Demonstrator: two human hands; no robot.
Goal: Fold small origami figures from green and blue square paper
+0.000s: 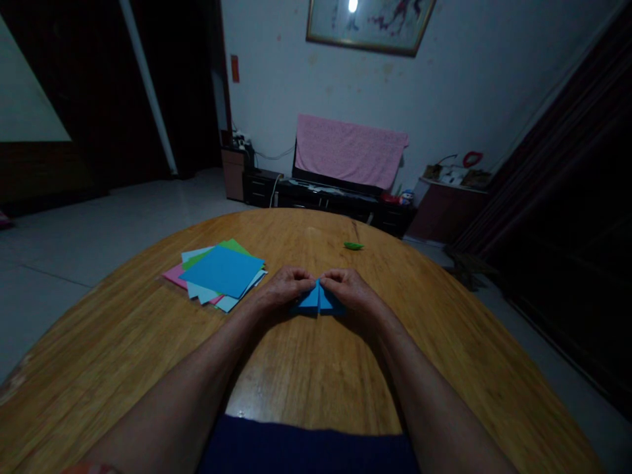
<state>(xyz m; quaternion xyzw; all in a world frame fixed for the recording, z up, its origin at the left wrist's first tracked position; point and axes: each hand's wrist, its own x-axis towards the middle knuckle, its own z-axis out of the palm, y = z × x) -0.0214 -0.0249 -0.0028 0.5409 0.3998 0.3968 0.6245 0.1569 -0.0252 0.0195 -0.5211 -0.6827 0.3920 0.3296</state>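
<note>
A folded blue paper (316,301) lies on the round wooden table (306,375) in front of me, shaped like a small triangle with a centre crease. My left hand (282,287) pinches its left side with curled fingers. My right hand (351,288) pinches its right side the same way. The two hands meet at the paper's top point.
A fanned stack of coloured paper squares (220,273), blue on top with pink and green below, lies to the left. A small green folded piece (353,245) sits farther back. Beyond the table stand a low cabinet and a screen under a pink cloth (348,150).
</note>
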